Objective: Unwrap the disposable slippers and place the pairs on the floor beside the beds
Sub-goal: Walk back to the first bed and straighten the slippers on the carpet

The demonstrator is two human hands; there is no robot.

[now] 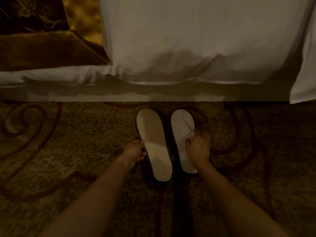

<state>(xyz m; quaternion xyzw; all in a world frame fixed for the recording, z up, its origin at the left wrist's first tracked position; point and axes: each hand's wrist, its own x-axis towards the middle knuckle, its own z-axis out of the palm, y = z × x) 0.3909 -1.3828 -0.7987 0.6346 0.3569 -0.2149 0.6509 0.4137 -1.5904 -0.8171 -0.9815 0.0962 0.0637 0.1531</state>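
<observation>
Two white disposable slippers lie on the patterned carpet just in front of the bed (188,40). The left slipper (152,134) shows its flat textured sole face, and my left hand (135,151) grips its left edge near the middle. The right slipper (182,125) lies with its upper strap showing, toe toward the bed. My right hand (199,147) pinches the strap at its right side. No wrapper is visible.
The bed's white sheet hangs down to a low white base (102,95) along the carpet (68,142). A gold-brown bed runner (42,48) covers the bed at the upper left. White fabric (304,74) drapes at the far right.
</observation>
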